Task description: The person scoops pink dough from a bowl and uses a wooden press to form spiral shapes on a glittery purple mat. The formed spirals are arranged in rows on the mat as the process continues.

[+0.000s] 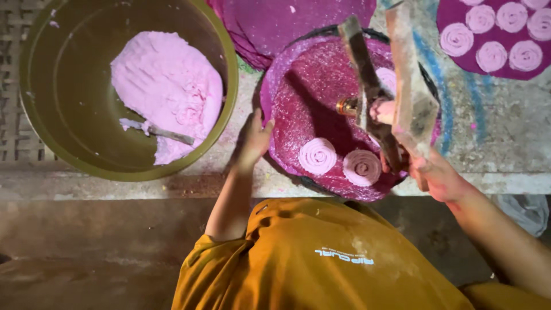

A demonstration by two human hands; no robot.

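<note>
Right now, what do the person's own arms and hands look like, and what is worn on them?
Both arms are bare from the elbow down, with short mustard-yellow T-shirt sleeves ending above the elbows. The left hand and the right hand are bare: no gloves, and no rings, watch or bands that I can see. The mustard-yellow shirt has a small white printed mark and pale powdery smudges.

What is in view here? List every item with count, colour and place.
Bowl: one, olive green, upper left.
Dough: one mass, pink, inside bowl.
Scraper: one, dough-smeared, in bowl.
Round tray: one, magenta, centre.
Dough spirals: two whole, pink, tray's near edge.
Wooden press: one, brown, over tray.
Second tray: one, magenta, top right, holding spirals.
Shirt: one, mustard, bottom.
Left hand: on tray's edge.
Right hand: gripping press.
</note>
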